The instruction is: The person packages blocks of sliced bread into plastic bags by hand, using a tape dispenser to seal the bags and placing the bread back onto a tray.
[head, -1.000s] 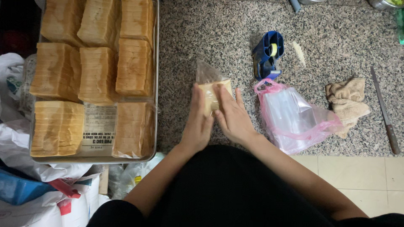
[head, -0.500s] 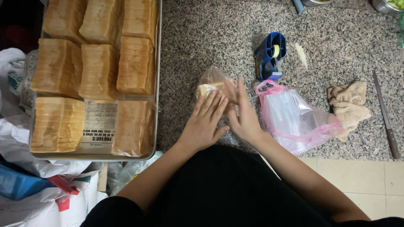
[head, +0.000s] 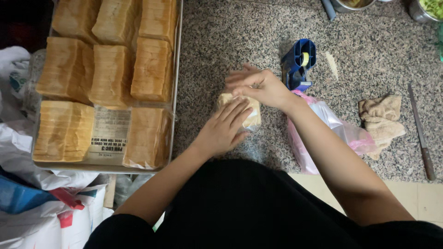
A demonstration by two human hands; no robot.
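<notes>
A small clear bag of sliced bread [head: 253, 115] lies on the speckled granite counter [head: 217, 50]. My left hand [head: 224, 129] rests flat on the near side of the bagged bread, fingers stretched out. My right hand [head: 256, 85] is over the bag's far end, fingers curled on the gathered plastic top. A blue tape dispenser [head: 297, 62] stands just right of my right hand.
A metal tray [head: 173, 99] with several sliced loaves sits at the left. A pink bag of clear plastic bags [head: 341, 133] lies under my right forearm. Further right are a beige cloth [head: 382, 117] and a knife [head: 420, 133]. White sacks [head: 27, 198] are piled at the lower left.
My right hand moved up from beside the bread to the bag's far end and closed on the plastic. My left hand shifted to lie flat on the bread.
</notes>
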